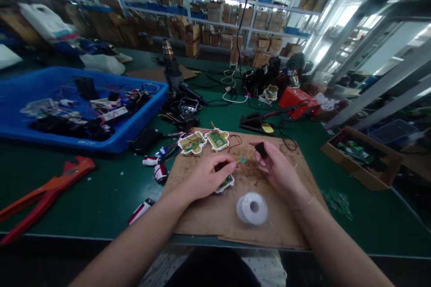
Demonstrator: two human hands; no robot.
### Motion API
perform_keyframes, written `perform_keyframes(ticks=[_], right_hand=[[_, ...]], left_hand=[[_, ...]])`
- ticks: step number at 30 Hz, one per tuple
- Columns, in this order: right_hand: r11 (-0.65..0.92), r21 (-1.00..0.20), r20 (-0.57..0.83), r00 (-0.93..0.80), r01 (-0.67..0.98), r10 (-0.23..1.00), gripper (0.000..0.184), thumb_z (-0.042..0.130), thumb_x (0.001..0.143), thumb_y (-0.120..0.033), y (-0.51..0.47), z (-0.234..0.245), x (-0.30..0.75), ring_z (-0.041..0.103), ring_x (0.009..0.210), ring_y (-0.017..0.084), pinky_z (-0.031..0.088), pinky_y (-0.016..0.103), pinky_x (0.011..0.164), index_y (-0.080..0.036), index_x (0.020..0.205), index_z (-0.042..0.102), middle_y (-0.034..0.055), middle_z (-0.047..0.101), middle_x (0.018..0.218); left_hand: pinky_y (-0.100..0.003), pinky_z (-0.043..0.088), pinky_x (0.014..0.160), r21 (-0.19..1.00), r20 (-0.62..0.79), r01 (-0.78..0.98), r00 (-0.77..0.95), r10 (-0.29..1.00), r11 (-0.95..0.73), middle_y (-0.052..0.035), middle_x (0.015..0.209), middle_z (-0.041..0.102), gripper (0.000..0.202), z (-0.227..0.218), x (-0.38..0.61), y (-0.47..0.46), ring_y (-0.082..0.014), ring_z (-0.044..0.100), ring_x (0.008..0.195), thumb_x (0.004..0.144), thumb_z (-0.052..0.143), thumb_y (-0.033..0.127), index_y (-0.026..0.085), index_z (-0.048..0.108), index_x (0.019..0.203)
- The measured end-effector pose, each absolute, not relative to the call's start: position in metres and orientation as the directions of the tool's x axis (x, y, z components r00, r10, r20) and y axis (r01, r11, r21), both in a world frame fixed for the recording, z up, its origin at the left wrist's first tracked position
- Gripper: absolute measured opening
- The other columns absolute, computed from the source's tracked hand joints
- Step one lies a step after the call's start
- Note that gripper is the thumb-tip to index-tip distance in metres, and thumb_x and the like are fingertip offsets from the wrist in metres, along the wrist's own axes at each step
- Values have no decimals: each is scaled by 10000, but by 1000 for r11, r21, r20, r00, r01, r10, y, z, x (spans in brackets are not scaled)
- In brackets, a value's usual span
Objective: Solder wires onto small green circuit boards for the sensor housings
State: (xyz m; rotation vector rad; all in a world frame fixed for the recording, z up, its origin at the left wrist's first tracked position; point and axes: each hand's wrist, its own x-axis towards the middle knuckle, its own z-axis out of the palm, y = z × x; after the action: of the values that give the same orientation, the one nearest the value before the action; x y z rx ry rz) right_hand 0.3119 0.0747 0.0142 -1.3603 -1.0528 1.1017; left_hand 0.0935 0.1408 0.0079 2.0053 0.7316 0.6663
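On cardboard [208,219], left hand [205,177] pinches a chip [241,160], right hand [279,170] a black part [261,149].

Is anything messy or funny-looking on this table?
Yes. The brown board has a dark, scorched-looking patch between the left hand and the right hand, which pinches a small black part. Small green bits lie scattered on the green table right of it.

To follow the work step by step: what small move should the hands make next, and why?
Probably bring the black part in the right hand to the small green board pinched by the left hand: the two are close but still apart.
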Motion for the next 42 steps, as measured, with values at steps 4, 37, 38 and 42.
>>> perform_keyframes(ticks=[4, 37, 38, 42], right_hand=[[-82, -994, -92, 135, -78, 987, 509, 508, 988, -546, 73, 1, 306, 476, 752, 134, 438, 254, 607, -239, 1368, 650, 35, 542, 933], [157, -889, 142, -68, 430, 988, 454, 422, 1072, -410, 57, -7, 305, 581, 936, 184, 535, 367, 909, -361, 1508, 540, 43, 585, 1007], [161, -886, 149, -63, 436, 987, 457, 431, 1070, -408, 58, -7, 305, 586, 927, 180, 539, 361, 902, -364, 1515, 532, 40, 587, 1003], [171, -869, 168, -49, 464, 985, 475, 440, 1067, -415, 58, -6, 304, 596, 894, 175, 547, 353, 869, -367, 1536, 504, 31, 593, 961]], left_hand=[[-253, 445, 673, 887, 173, 220, 656, 735, -406, -20, 900, 745, 250, 9, 92, 146, -162, 652, 814, 1013, 582, 346, 177, 742, 920], [-281, 413, 679, 944, 190, 81, 660, 727, -320, -1, 718, 638, 227, 14, 86, 148, -151, 559, 731, 960, 614, 290, 177, 738, 808], [-279, 409, 673, 946, 186, 80, 659, 728, -314, 0, 719, 637, 224, 14, 86, 148, -148, 557, 728, 959, 615, 288, 175, 738, 809], [-271, 394, 643, 952, 178, 74, 659, 731, -298, 5, 712, 629, 228, 14, 85, 148, -139, 546, 704, 957, 605, 289, 172, 741, 817]])
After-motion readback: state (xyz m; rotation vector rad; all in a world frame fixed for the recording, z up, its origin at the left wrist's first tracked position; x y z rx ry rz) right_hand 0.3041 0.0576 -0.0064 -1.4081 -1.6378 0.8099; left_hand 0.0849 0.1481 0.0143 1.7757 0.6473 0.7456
